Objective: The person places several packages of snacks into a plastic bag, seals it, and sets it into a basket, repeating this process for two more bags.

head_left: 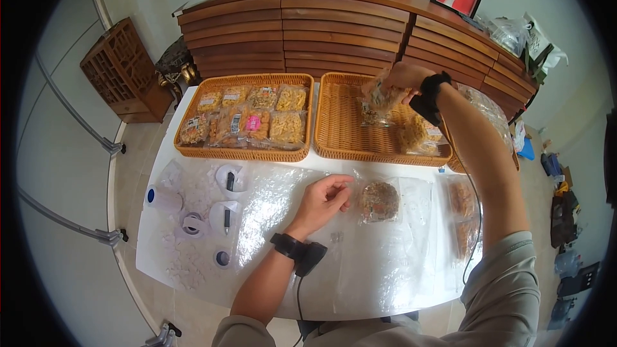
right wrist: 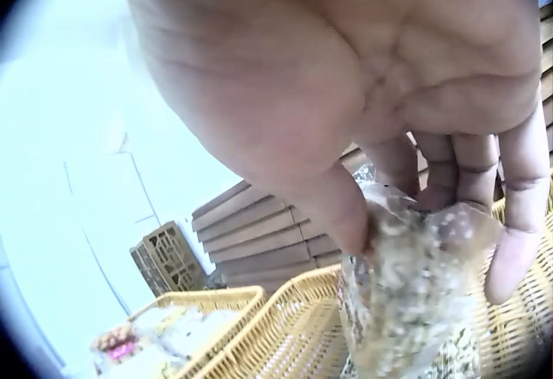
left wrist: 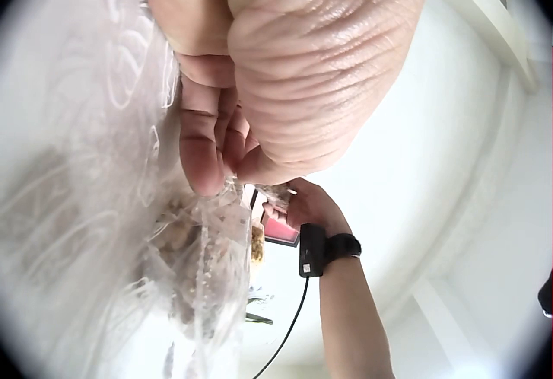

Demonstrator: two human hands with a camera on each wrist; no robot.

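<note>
Right hand (right wrist: 346, 85) pinches a crinkled clear packet (right wrist: 415, 284), speckled inside; left hand (head_left: 320, 204) loosely curled.

Bright, cool light makes glare on the plastic sheet (head_left: 270, 218) over the tabletop (head_left: 154, 238), strongest toward ten and four o'clock; the head view bows like a fisheye and blackens at its rim. The left wrist view is washed out toward three o'clock, hazy toward nine. In the right wrist view, bluish overexposure fills ten o'clock, the right hand (right wrist: 346, 76) is shaded, and the bag (right wrist: 415, 284) looks blurred
</note>
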